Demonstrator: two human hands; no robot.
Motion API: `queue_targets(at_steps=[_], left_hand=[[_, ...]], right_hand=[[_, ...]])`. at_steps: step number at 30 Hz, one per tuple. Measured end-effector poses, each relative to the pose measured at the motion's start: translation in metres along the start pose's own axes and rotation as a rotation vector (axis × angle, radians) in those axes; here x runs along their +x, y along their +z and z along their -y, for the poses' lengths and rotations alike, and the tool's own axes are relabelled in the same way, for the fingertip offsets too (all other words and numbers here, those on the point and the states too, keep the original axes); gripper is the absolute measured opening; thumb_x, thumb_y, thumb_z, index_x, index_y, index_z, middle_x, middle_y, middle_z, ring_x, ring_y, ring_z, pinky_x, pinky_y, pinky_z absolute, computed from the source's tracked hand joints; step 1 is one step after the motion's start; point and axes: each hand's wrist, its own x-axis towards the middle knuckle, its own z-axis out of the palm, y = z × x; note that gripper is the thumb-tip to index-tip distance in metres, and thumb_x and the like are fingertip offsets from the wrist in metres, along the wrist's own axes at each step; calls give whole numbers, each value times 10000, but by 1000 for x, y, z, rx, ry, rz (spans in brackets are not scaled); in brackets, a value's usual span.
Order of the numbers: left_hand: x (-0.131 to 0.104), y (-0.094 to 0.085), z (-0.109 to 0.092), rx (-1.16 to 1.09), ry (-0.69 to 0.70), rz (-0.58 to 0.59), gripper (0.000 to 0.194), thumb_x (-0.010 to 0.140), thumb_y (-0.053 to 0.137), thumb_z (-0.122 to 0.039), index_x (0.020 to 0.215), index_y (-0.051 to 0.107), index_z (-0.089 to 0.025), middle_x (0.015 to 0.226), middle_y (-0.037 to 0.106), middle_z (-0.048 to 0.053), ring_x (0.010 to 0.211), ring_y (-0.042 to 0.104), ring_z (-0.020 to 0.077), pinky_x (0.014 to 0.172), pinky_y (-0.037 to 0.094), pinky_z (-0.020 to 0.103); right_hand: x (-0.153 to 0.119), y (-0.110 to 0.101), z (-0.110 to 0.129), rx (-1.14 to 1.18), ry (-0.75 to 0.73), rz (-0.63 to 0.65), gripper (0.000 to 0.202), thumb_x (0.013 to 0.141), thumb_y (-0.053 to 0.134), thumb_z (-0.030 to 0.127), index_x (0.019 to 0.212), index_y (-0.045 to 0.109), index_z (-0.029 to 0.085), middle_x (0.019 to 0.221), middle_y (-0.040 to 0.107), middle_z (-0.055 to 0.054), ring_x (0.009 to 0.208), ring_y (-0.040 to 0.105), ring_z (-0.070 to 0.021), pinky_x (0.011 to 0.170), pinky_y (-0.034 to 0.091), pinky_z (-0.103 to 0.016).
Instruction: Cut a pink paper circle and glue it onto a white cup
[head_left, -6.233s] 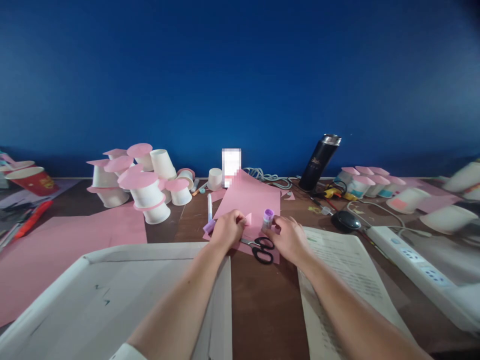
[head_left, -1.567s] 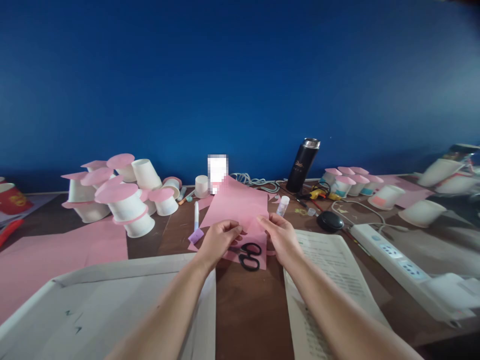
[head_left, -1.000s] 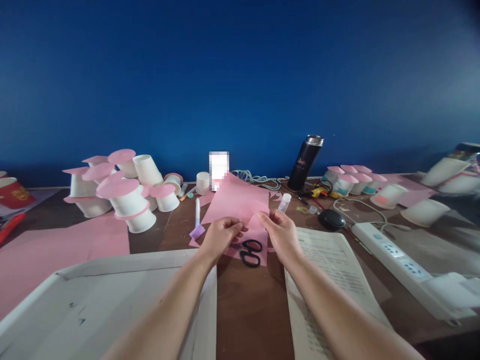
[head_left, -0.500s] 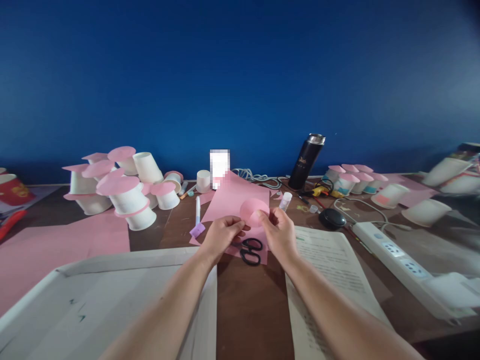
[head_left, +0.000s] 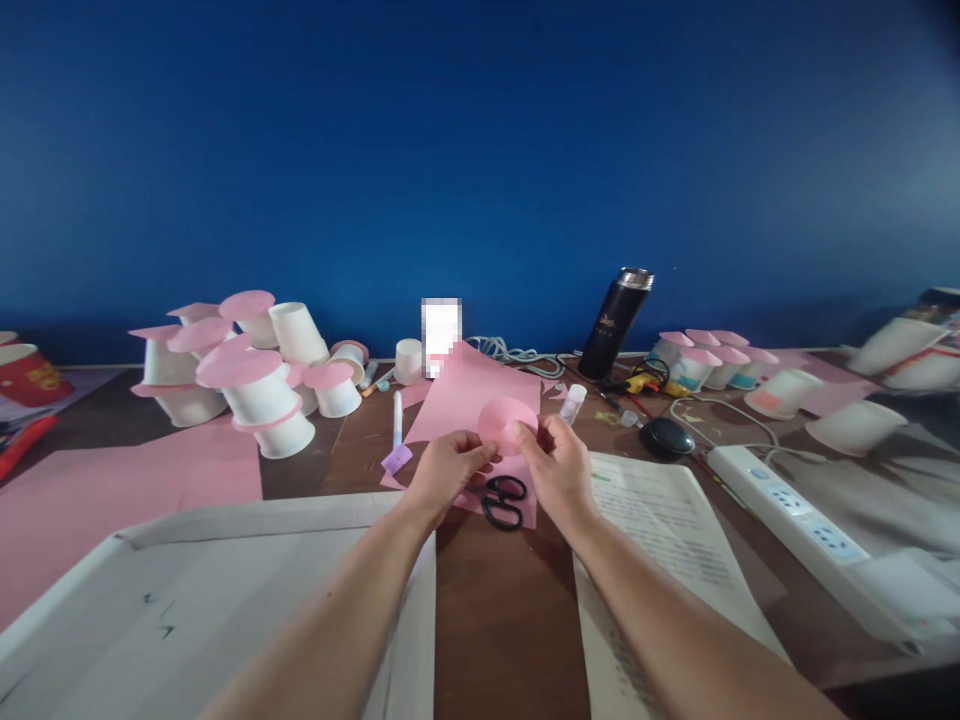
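A round pink paper disc [head_left: 507, 420] is held up between my two hands at the middle of the table. My right hand [head_left: 556, 460] pinches its right side, thumb on top. At the lower left edge, the closed fingertips of my left hand [head_left: 451, 466] grip the disc too. Below the disc, black-handled scissors [head_left: 502, 503] lie on a pink paper sheet [head_left: 480, 385]; their blades are hidden. Just behind my right hand stands a glue stick [head_left: 572, 402]. Left of my left hand are a white marker [head_left: 397, 418] and a small purple piece [head_left: 397, 460].
Stacked white paper cups [head_left: 259, 400] with pink discs stand at left, and more cups [head_left: 712, 360] at right. A black thermos [head_left: 615, 325] leans by the blue wall. A power strip [head_left: 787, 505], printed sheet [head_left: 667, 540] and white box lid [head_left: 247, 590] lie nearer.
Both hands keep their pinch on the pink disc, which has barely moved. The whole view has shifted very slightly.
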Motion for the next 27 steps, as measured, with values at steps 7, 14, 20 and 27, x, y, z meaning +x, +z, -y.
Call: queue_targets(at_steps=[7,14,20,27], left_hand=[[7,-4,5,-98,62,-31,306,663,712,-426,681,632,-131,637,624,19,588,541,90,585,427,207],[6,-3,3,-39,122,-32,321,668,700,-450,689,637,-136,659,636,14,577,531,101,587,424,231],[2,0,2,66,151,-5,346,688,666,-485,716,658,-140,718,678,46,646,586,142,618,450,253],[-1,1,0,125,103,-8,342,703,643,-492,715,670,-152,663,651,28,595,572,131,553,443,233]], right_hand=[[2,0,-3,212,186,184,441,790,526,583,887,635,167,642,570,6,539,475,-121,509,361,-231],[-3,7,-1,407,347,325,399,688,654,555,809,653,175,614,574,29,508,470,-102,471,349,-217],[-4,13,-4,575,448,263,364,671,705,479,872,673,176,722,675,-16,597,588,-145,533,425,-237],[-2,10,-5,512,466,267,360,663,707,485,837,692,170,699,689,-25,593,602,-164,549,450,-260]])
